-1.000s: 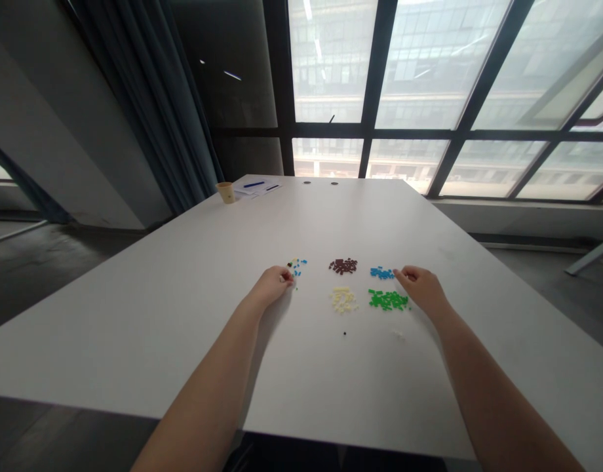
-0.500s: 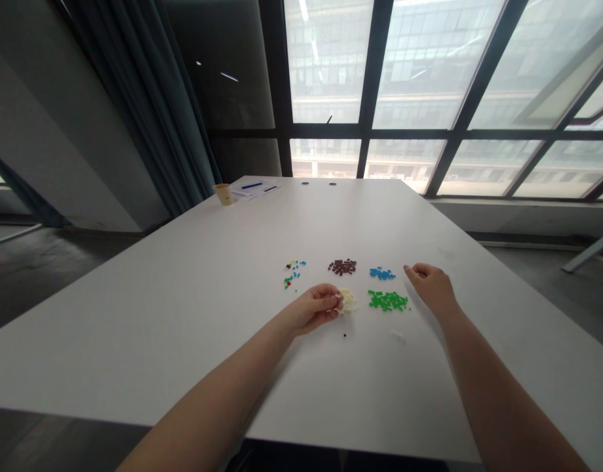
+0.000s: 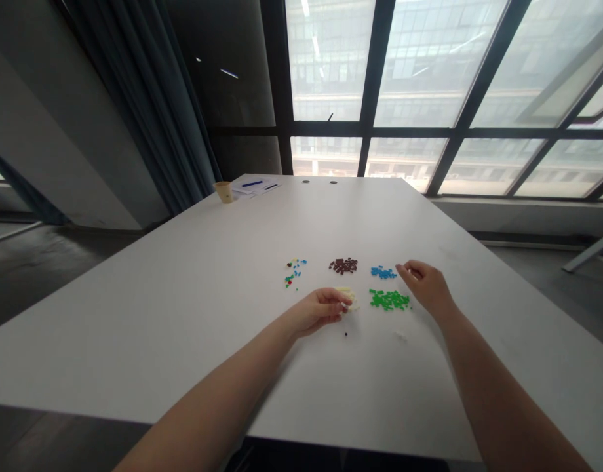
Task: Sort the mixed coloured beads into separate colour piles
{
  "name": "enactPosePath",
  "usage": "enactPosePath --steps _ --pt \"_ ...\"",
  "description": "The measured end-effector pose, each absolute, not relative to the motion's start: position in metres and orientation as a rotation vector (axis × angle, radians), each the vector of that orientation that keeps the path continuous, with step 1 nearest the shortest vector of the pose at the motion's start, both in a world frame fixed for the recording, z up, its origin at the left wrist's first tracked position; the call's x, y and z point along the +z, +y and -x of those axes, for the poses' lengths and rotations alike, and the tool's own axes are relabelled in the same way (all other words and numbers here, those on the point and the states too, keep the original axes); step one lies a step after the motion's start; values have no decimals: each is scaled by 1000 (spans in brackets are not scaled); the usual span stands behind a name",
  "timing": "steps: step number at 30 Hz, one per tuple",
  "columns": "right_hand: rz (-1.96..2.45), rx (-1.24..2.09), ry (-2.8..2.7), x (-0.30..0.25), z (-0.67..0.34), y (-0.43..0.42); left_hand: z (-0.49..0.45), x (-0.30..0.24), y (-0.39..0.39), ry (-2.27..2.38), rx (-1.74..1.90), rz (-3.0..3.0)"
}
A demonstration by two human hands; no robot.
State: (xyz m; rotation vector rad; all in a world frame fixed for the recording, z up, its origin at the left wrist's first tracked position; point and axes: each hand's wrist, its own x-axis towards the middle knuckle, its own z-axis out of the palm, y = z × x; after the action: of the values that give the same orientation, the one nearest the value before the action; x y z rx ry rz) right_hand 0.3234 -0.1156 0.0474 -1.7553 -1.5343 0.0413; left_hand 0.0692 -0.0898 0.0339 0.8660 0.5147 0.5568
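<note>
My left hand (image 3: 318, 311) is over the near edge of a pile of small cream bricks (image 3: 349, 293), partly covering it. Its fingers are bent together in a pinch; whatever is between them is too small to make out. Beside the right end of a pile of small blue bricks (image 3: 381, 272) is my right hand (image 3: 423, 282), thumb and forefinger pressed together at the tips. I cannot see what they hold. Small green bricks (image 3: 389, 300) lie heaped between the two hands, and dark brown bricks (image 3: 343, 265) lie farther back.
Mixed small coloured bricks (image 3: 295, 272) are scattered left of the piles. A single dark piece (image 3: 345, 334) and a few whitish, clear-looking pieces (image 3: 400, 336) lie nearer me on the white table (image 3: 183, 314). A paper cup (image 3: 224, 193) and papers (image 3: 252, 189) with pens occupy the far left.
My right hand has moved left, its fingertips now close to the blue bricks. My left hand has shifted slightly right over the cream bricks.
</note>
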Motion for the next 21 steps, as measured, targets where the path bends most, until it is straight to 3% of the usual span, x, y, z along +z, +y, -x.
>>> enactPosePath --steps 4,9,17,21 --pt "1304 187 -1862 60 -288 -131 -70 31 -88 534 573 -881" --pt "1086 287 -2054 59 -250 -143 -70 27 -88 541 574 -955" --pt "1233 340 -2060 58 -253 -139 -71 25 -87 606 559 -1051" --pt "1485 590 -2115 59 -295 -134 -70 27 -85 669 553 -1043"
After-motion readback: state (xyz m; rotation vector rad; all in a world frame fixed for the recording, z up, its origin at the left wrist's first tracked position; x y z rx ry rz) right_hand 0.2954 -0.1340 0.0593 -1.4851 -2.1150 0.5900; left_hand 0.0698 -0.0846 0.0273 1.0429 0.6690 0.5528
